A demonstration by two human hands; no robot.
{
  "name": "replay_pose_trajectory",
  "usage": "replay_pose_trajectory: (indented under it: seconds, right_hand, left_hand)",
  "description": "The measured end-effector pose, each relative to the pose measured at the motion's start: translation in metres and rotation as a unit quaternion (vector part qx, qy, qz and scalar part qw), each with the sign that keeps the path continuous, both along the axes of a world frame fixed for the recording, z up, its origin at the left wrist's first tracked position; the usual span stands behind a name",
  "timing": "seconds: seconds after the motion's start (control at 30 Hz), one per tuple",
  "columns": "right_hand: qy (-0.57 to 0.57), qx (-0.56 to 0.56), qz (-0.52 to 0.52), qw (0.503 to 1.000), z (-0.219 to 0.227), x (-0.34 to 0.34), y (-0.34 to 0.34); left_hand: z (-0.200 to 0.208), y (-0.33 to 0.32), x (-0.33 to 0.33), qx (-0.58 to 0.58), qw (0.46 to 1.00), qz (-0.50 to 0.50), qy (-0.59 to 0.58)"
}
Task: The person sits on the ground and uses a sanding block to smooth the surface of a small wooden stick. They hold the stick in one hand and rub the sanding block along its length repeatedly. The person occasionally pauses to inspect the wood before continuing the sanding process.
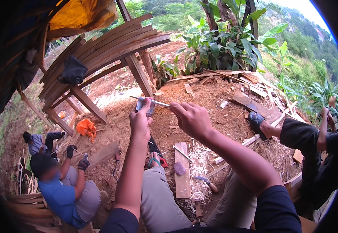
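A thin pale wooden stick [160, 103] is held up in front of me, nearly level. My left hand [141, 118] is closed near its left part, pinching a folded grey-white piece [150, 110] against the stick; I cannot make out whether that piece is paper or cloth. The right end of the stick is pinched in my right hand [192, 118]. Below, between my legs, a wooden board [182, 186] carries a purplish stone [179, 168] and another thin stick [183, 153]. A knife [208, 184] with a wooden handle lies beside it on shavings.
By my foot lies a dark blade with a red handle [163, 161]. A co-worker in blue [62, 192] sits at the left, another person's leg [299, 134] reaches in at the right. Stacked planks [110, 48] rest on a timber frame; wood scraps [254, 83] lie farther back.
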State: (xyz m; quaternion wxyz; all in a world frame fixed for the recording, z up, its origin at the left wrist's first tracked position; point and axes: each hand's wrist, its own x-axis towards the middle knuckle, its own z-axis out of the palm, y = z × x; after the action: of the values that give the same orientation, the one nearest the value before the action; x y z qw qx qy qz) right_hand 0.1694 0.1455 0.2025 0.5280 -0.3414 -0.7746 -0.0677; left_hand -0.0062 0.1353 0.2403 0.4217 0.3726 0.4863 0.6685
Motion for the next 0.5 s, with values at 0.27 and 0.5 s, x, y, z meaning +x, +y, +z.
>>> replay_pose_trajectory:
  seconds: [0.27, 0.5]
  right_hand:
    - [0.201, -0.598, 0.304, 0.714, 0.004, 0.001, 0.018]
    - [0.254, -0.651, 0.369, 0.612, 0.008, 0.008, 0.01]
  left_hand:
    - [-0.014, 0.007, -0.006, -0.029, 0.994, -0.089, 0.064]
    - [-0.006, 0.001, -0.003, -0.021, 0.993, -0.078, 0.091]
